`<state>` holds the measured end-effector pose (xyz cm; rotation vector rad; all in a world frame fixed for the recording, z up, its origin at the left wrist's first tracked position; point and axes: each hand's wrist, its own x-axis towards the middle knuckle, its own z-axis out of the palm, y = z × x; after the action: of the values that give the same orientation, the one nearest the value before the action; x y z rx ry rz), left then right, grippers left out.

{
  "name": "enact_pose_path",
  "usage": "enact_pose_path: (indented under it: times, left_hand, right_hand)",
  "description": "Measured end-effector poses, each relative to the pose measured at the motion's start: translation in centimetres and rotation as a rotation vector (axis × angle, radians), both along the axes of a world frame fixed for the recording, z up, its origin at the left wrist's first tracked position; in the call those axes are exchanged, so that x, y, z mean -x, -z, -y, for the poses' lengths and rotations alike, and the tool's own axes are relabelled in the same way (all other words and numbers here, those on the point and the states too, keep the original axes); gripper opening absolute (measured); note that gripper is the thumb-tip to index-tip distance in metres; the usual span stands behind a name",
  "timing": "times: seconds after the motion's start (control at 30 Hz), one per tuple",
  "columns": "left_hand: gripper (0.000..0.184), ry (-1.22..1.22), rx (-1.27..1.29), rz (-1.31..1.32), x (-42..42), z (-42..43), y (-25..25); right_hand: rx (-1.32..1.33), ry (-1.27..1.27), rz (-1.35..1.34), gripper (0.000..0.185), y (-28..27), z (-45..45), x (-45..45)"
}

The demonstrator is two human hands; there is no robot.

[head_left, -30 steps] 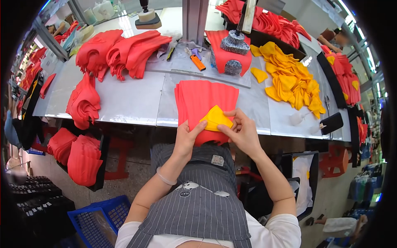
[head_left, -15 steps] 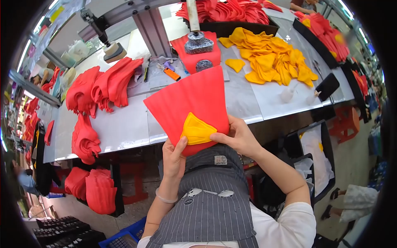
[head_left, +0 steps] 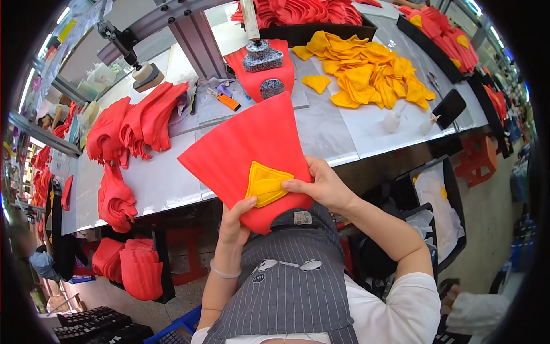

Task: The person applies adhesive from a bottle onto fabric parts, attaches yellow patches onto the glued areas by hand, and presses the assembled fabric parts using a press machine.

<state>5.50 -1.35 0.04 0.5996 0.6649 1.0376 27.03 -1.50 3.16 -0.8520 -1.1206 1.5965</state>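
Note:
A red, fan-shaped sheet of soft material is held up in front of my apron, its wide end toward the table. On its lower part lies a yellow kite-shaped patch with grooved lines. My left hand grips the sheet's lower left edge, thumb at the patch's lower left corner. My right hand holds the right edge, thumb pressing the patch's right corner. The fingers behind the sheet are hidden. Beyond it, another red sheet lies under a speckled press pad.
A heap of yellow patches lies at the back right. Stacks of red sheets sit on the left. An orange cutter, a black phone and a small bottle are on the table. A metal post rises behind.
The red sheet has shifted slightly left and tilted, its lower end nearer my apron. Both hands keep hold of it, thumbs still at the yellow patch. The view has moved a little.

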Motion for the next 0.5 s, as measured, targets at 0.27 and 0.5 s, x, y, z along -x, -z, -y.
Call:
enact_pose_path:
  times: [0.27, 0.5]
  left_hand:
    - [0.061, 0.094, -0.053, 0.1, 0.0, -0.9, 0.4]
    - [0.046, -0.031, -0.246, -0.164, -1.1, -0.1, -1.3]
  right_hand:
    - [0.14, -0.061, -0.091, 0.045, -0.3, -0.2, -0.4]
    - [0.17, 0.041, -0.004, 0.051, -0.7, -0.2, -0.2]
